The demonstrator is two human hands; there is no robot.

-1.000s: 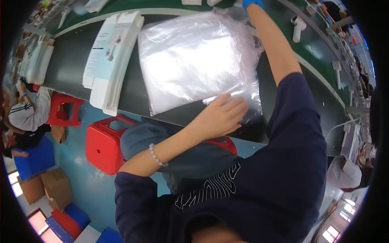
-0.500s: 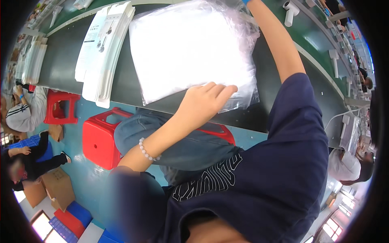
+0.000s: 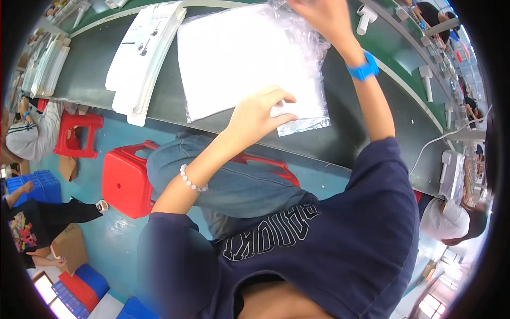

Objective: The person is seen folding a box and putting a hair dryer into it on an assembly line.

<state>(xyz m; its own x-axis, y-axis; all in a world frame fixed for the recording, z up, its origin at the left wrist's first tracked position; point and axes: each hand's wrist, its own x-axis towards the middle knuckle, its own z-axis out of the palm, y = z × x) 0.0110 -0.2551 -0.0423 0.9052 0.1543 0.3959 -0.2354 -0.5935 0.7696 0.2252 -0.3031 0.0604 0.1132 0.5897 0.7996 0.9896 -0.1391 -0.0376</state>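
Note:
A stack of bright white sheets in a clear plastic bag lies on the dark bench in front of me. My left hand, with a beaded bracelet at the wrist, hovers at the bag's near edge. Its thumb and fingers are curved apart, and nothing shows between them. My right hand, with a blue wristband, is at the bag's far right corner, over crumpled plastic. Its fingers are smeared by motion and partly cut off by the picture's edge, so I cannot make out a grip.
Left of the bag lies a pile of flat printed white cartons, with more folded cartons farther left. Red stools stand by the bench. White devices sit on the green line beyond. Other people work on both sides.
My right hand has drawn back toward me, bringing its wristband fully into view. My left hand has lifted slightly off the bag's near edge, its thumb and fingers parting.

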